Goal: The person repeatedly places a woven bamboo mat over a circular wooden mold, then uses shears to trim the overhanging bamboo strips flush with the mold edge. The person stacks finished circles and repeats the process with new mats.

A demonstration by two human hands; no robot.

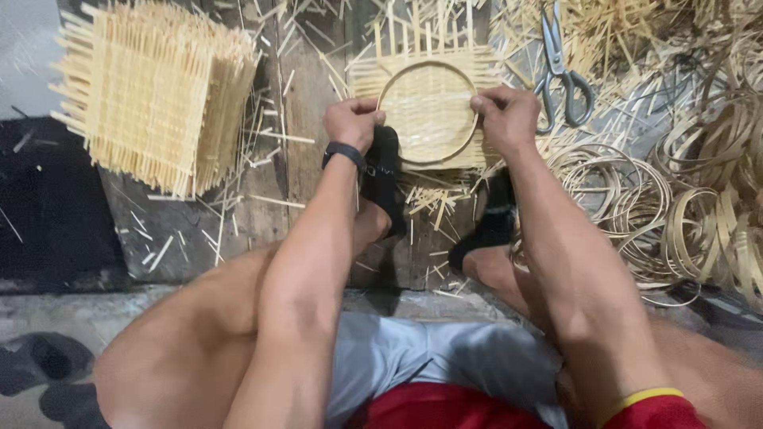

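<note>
Both hands, the left hand [352, 121] and right hand [503, 116], are clenched on opposite sides of the bamboo hoop [427, 111] over the woven mat [425, 70].

pale straw woven mat [429, 111], grey scissors [560, 67]

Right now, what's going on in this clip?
A person sits on the floor, and both hands press a round bamboo hoop onto a square woven bamboo mat. The left hand grips the hoop's left edge, the right hand its right edge, with both feet in black socks close under the mat. A stack of finished woven mats sits to the left, scissors lie to the right, and coiled bamboo strips are piled beyond.
</note>
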